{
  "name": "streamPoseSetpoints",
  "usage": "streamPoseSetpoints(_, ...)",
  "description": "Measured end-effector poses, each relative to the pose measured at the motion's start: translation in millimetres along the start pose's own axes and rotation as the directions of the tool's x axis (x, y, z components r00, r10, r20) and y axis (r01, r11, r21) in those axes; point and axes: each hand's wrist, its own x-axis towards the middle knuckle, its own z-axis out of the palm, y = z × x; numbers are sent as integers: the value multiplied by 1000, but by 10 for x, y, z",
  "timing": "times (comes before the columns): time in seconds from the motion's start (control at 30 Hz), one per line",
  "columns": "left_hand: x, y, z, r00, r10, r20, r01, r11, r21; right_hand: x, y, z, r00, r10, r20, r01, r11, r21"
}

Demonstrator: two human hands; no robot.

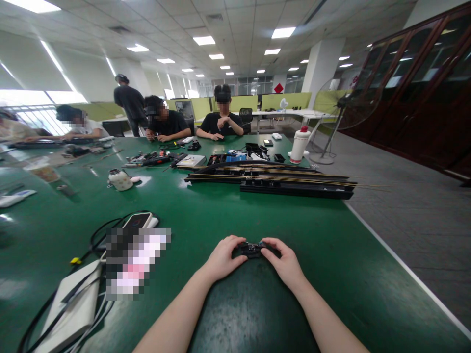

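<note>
Both my hands rest on the green table (228, 211) in front of me, pinching one small black part (252, 249) between them. My left hand (223, 258) grips its left end with curled fingers. My right hand (282, 262) grips its right end the same way. The part is mostly hidden by my fingertips, so I cannot make out its shape.
A long black tray of thin rods (279, 180) lies across the table further back. A white bottle (300, 144) stands at the right edge. A phone (137, 221), black cables and a white box (73, 306) lie left. Several seated people work at the far end.
</note>
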Motion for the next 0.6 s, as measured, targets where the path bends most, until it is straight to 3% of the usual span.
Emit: streamPoseSetpoints(0.6, 2, -15, 6, 1000, 6, 2, -6, 1000, 9, 66, 78, -3, 991, 80, -111, -48, 964, 262)
